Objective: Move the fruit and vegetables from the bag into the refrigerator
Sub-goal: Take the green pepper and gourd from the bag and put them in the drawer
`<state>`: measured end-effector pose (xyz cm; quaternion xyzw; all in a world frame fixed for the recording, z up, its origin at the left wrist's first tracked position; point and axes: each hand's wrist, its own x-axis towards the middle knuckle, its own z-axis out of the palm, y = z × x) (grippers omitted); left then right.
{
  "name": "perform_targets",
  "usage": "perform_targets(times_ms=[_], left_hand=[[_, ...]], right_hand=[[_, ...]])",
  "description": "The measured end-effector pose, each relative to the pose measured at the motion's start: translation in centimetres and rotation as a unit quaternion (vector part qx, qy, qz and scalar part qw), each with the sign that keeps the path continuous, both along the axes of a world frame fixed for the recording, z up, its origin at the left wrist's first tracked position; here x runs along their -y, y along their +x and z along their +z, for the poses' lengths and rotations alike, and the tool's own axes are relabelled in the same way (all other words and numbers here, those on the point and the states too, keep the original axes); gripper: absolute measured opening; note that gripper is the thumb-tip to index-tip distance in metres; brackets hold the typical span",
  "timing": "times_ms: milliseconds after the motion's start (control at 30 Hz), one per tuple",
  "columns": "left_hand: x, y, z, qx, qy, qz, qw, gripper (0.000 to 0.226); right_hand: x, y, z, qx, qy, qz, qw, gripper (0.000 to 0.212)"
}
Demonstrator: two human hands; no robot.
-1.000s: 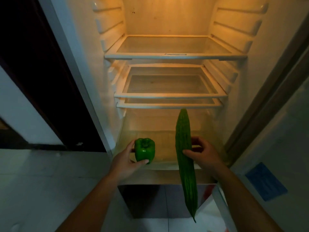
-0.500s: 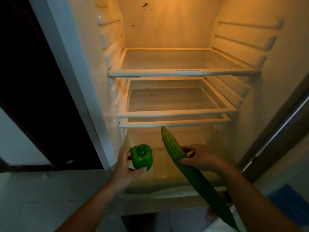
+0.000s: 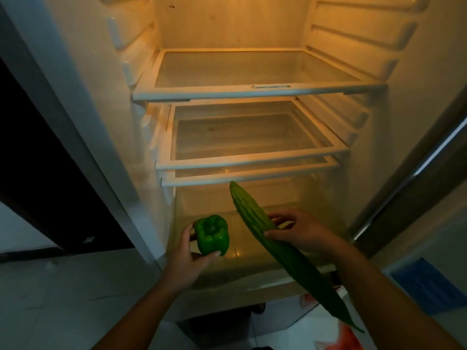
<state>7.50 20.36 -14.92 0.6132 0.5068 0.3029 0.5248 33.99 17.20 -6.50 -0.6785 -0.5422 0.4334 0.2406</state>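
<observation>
The refrigerator (image 3: 414, 102) stands open in front of me, lit yellow inside, with bare shelves. My left hand (image 3: 185, 258) grips a green bell pepper (image 3: 212, 234) at the front left of the clear bottom drawer (image 3: 326, 198). My right hand (image 3: 300, 232) holds a long ridged green gourd (image 3: 283, 251) near its upper third. The gourd slants from its blunt end just under the lowest shelf down to a thin tip at the lower right. The bag is not in view.
A wide glass shelf (image 3: 252, 90) sits above two narrower shelves (image 3: 250, 161). The open fridge door (image 3: 417, 170) stands at the right with a blue label (image 3: 424, 286) below it. A dark doorway (image 3: 45, 157) is on the left; something red-orange (image 3: 346, 339) lies on the tiled floor.
The gourd has tilted from upright to a slant, top end leaning left. Both hands have moved closer to the bottom drawer, and my view has come closer and tipped up.
</observation>
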Motion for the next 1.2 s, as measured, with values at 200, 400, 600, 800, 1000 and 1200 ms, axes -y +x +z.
perform_targets(times_ms=[200, 400, 600, 800, 1000, 1200], left_hand=[[0.3, 0.0, 0.0, -0.029, 0.02, 0.001, 0.999, 0.085], [0.5, -0.1, -0.1, -0.084, 0.037, -0.007, 0.996, 0.091], [0.6, 0.0, -0.3, -0.067, 0.038, 0.024, 0.997, 0.087], [0.3, 0.2, -0.6, -0.058, 0.04, 0.045, 0.997, 0.083], [0.1, 0.4, -1.0, -0.061, 0.021, 0.035, 0.997, 0.082], [0.0, 0.7, -1.1, -0.058, 0.007, 0.042, 0.997, 0.081]], right_hand=[[-1.1, 0.2, 1.4, 0.14, 0.062, 0.064, 0.986, 0.053], [-2.3, 0.4, -0.1, 0.206, 0.048, 0.106, 0.972, 0.056], [-4.5, -1.0, -0.5, 0.251, 0.068, 0.155, 0.953, 0.057], [-5.3, -1.1, -3.4, 0.238, 0.041, 0.189, 0.952, 0.045], [-6.3, -0.2, -6.7, 0.221, -0.017, 0.184, 0.958, 0.045], [-6.5, 2.0, -8.6, 0.199, -0.072, 0.15, 0.966, 0.049]])
